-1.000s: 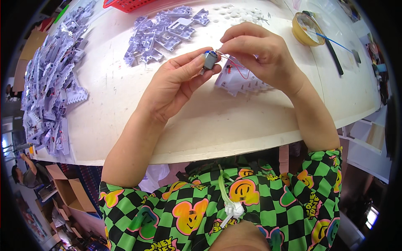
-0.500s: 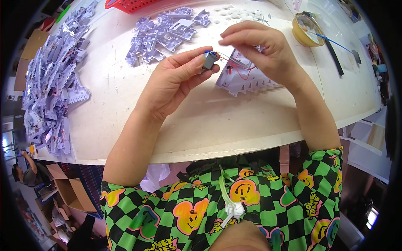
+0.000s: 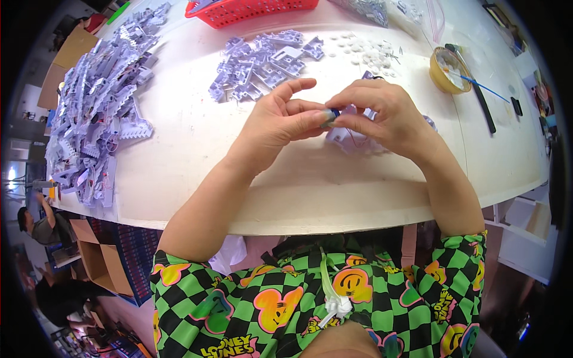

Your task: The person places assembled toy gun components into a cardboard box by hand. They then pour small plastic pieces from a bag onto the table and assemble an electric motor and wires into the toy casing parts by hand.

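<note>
My left hand (image 3: 271,125) is closed in a pinch on a small motor (image 3: 332,116), a small part with a blue end, largely covered by fingertips. Its middle and index fingers curl above. My right hand (image 3: 385,116) meets it from the other side, thumb and index finger pinching the blue end. Beneath the right hand lies a pale lavender plastic housing (image 3: 344,141) with a toothed edge, mostly hidden. A thin red wire (image 3: 354,141) shows over it.
At left is a long heap of lavender housings (image 3: 95,113). Ahead lie smaller lavender parts (image 3: 256,68) and white round pieces (image 3: 373,56). A red basket (image 3: 256,13) stands at the back. At right are a yellow bowl (image 3: 440,76) with a blue stick and a black-handled tool (image 3: 482,107).
My right hand has come down and left from above the wires to the motor. The left hand has turned the motor. The whole view has shifted, showing more of the table's far side.
</note>
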